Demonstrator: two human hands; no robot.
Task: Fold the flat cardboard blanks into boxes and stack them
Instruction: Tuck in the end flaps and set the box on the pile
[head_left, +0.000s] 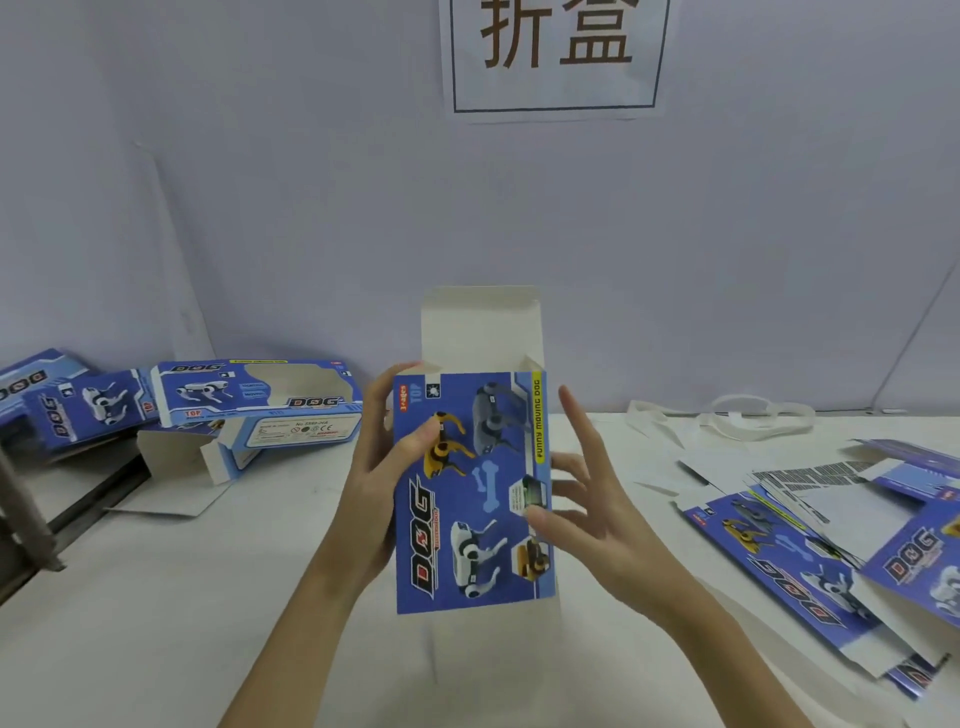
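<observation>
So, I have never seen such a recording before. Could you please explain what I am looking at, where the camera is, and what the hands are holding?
There is one picture, taken by a camera worn on a person's head, looking forward and down. No machine is here: the two bare hands belong to that person.

The left hand and the right hand hold a blue printed box upright between them. Its top flap stands open, showing the white inside.

Below is a white table. On its left lie folded boxes, some leaning on each other. On its right lies a loose pile of flat blanks, not yet folded. Behind them lie some white strips; I cannot tell what they are. A paper sign hangs on the wall.
</observation>
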